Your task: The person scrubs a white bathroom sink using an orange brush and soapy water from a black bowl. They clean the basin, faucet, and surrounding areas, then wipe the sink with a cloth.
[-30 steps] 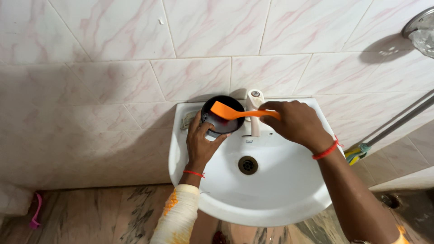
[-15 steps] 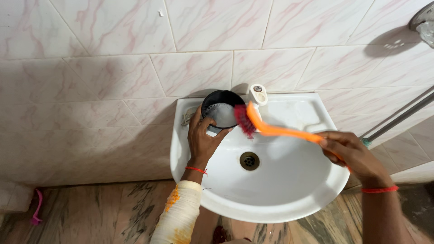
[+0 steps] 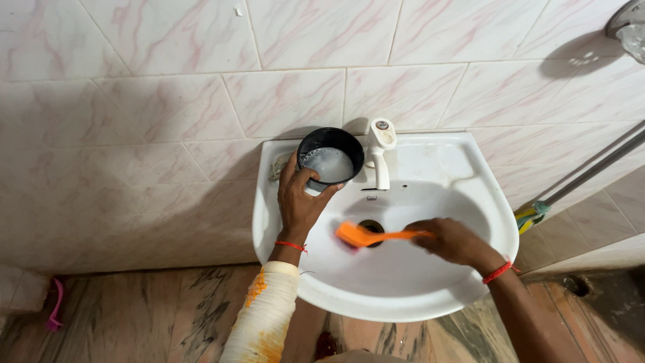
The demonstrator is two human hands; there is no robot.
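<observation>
left hand (image 3: 297, 202) closed around black cup (image 3: 327, 162), sudsy inside, at sink's far-left rim beside white tap (image 3: 380, 149) | right hand (image 3: 453, 240) gripped orange brush (image 3: 366, 235) handle, head down on white sink (image 3: 437, 289) basin at drain (image 3: 371, 227)

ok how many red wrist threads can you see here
2. One red thread circles the left hand wrist, above the pale sleeve. The other red thread is on the right hand wrist, over the sink. None looks hidden.
</observation>
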